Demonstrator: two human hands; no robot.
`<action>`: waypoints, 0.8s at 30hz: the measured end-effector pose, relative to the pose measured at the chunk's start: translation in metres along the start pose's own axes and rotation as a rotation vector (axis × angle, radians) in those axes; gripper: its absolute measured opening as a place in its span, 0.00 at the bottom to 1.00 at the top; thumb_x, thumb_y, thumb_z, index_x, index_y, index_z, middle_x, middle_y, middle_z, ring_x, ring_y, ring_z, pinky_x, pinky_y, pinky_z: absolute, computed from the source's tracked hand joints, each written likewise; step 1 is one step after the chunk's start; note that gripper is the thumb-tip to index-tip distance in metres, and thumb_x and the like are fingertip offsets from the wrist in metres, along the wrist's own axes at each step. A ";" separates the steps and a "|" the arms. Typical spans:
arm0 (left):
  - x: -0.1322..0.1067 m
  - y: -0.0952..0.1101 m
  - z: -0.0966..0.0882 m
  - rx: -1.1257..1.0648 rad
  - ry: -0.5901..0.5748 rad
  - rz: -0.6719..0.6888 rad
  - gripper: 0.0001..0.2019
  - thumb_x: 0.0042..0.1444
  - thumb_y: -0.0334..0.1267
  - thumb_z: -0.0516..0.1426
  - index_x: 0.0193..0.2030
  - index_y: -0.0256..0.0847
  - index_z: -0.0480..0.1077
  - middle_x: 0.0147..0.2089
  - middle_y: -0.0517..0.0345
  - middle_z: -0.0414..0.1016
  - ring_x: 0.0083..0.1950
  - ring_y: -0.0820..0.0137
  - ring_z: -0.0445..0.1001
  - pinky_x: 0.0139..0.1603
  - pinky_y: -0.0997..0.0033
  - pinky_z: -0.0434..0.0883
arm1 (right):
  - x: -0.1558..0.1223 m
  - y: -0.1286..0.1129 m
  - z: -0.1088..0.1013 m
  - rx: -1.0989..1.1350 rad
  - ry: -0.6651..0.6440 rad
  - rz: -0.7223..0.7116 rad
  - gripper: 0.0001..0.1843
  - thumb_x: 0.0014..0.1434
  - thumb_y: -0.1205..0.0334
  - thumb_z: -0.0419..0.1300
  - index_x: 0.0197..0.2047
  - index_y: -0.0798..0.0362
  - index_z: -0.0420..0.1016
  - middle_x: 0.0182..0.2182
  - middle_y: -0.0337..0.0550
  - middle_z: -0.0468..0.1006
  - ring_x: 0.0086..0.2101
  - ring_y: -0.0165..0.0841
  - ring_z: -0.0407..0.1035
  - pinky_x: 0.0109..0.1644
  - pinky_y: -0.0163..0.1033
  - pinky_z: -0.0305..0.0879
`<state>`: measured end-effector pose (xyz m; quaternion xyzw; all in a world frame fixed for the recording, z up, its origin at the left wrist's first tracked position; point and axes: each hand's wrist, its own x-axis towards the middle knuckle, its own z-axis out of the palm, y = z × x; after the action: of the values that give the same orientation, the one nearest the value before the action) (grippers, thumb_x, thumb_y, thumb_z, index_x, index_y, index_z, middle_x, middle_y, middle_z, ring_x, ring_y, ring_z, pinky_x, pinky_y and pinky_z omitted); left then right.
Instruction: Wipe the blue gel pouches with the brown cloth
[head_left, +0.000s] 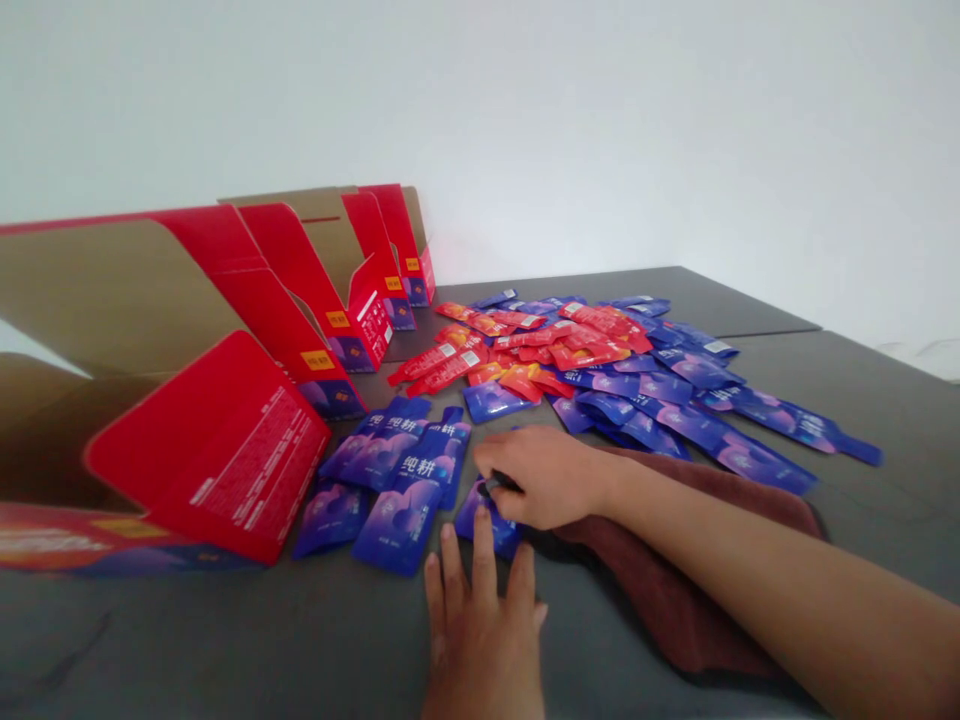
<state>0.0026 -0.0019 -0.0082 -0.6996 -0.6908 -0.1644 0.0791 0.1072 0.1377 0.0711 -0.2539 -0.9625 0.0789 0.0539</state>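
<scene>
My left hand (484,630) lies flat with its fingers spread. Its fingertips press the near edge of a blue-purple sachet (471,520). Over the same sachet, my right hand (551,475) is closed, and a small black object (496,484) pokes out between its fingers. What kind of object it is, I cannot make out. The right hand covers much of the sachet's far side. Just left of the hands, several blue-purple sachets (401,510) with white lettering lie in an overlapping group.
Red open cardboard boxes (247,450) stand in a row on the left, flaps spread. Red-orange sachets (555,340) and more blue sachets (720,420) form a heap at the back. A brown cloth (675,600) lies under my right forearm on the dark table (225,640).
</scene>
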 end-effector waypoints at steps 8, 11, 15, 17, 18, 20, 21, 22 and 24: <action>0.000 0.001 -0.002 -0.011 -0.005 -0.009 0.16 0.52 0.32 0.59 0.48 0.49 0.77 0.62 0.50 0.70 0.63 0.40 0.64 0.59 0.34 0.65 | 0.001 -0.007 -0.001 -0.055 0.005 0.053 0.10 0.57 0.59 0.53 0.40 0.53 0.70 0.37 0.45 0.77 0.34 0.35 0.70 0.32 0.37 0.56; 0.000 0.000 -0.001 -0.017 -0.017 -0.004 0.17 0.52 0.33 0.59 0.48 0.50 0.77 0.64 0.49 0.69 0.64 0.41 0.63 0.59 0.33 0.64 | 0.003 -0.006 -0.001 -0.130 -0.002 0.165 0.12 0.58 0.60 0.51 0.43 0.54 0.70 0.40 0.49 0.77 0.36 0.36 0.72 0.33 0.38 0.58; 0.001 -0.001 0.000 -0.022 -0.036 -0.001 0.17 0.51 0.33 0.60 0.49 0.50 0.76 0.64 0.48 0.68 0.64 0.40 0.63 0.60 0.33 0.63 | 0.003 -0.002 0.000 -0.185 0.014 0.287 0.13 0.60 0.60 0.50 0.44 0.53 0.70 0.39 0.49 0.78 0.35 0.39 0.73 0.32 0.38 0.58; 0.001 -0.001 0.000 -0.026 -0.036 -0.005 0.18 0.51 0.32 0.60 0.49 0.50 0.77 0.64 0.48 0.68 0.64 0.40 0.63 0.60 0.33 0.63 | 0.002 0.001 0.000 -0.196 0.028 0.309 0.13 0.59 0.59 0.49 0.43 0.52 0.70 0.38 0.48 0.78 0.34 0.39 0.73 0.31 0.38 0.57; 0.001 -0.001 0.000 -0.028 -0.035 -0.008 0.18 0.51 0.32 0.60 0.49 0.50 0.77 0.64 0.47 0.68 0.64 0.40 0.63 0.60 0.33 0.63 | 0.001 0.003 0.000 -0.192 0.036 0.293 0.13 0.59 0.59 0.49 0.43 0.52 0.70 0.37 0.48 0.78 0.34 0.38 0.73 0.31 0.38 0.57; 0.001 -0.001 0.000 -0.029 -0.034 -0.006 0.17 0.52 0.32 0.60 0.49 0.50 0.77 0.64 0.47 0.68 0.64 0.40 0.63 0.60 0.33 0.63 | 0.001 0.005 0.000 -0.160 0.051 0.212 0.11 0.58 0.60 0.50 0.41 0.52 0.70 0.37 0.46 0.78 0.34 0.37 0.72 0.32 0.38 0.57; 0.001 -0.001 0.000 -0.029 -0.034 -0.002 0.17 0.52 0.32 0.60 0.49 0.51 0.77 0.64 0.47 0.68 0.64 0.40 0.63 0.60 0.32 0.63 | 0.000 0.005 0.000 -0.134 0.054 0.157 0.10 0.57 0.60 0.50 0.40 0.52 0.70 0.37 0.46 0.78 0.34 0.36 0.71 0.33 0.38 0.57; 0.000 -0.001 0.000 -0.027 -0.034 0.001 0.17 0.52 0.33 0.59 0.49 0.51 0.76 0.64 0.47 0.68 0.64 0.40 0.63 0.60 0.32 0.63 | 0.000 0.005 -0.001 -0.106 0.055 0.104 0.09 0.56 0.61 0.51 0.38 0.53 0.69 0.37 0.45 0.78 0.34 0.36 0.71 0.33 0.37 0.57; 0.000 -0.001 0.001 -0.023 -0.031 0.002 0.17 0.53 0.33 0.59 0.49 0.51 0.76 0.64 0.48 0.68 0.64 0.40 0.62 0.60 0.32 0.63 | -0.001 0.003 -0.001 -0.051 0.043 0.020 0.08 0.55 0.61 0.53 0.36 0.53 0.69 0.36 0.44 0.77 0.34 0.34 0.69 0.33 0.37 0.56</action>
<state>0.0019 -0.0017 -0.0093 -0.7036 -0.6894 -0.1612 0.0604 0.1096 0.1404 0.0715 -0.2662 -0.9603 0.0494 0.0672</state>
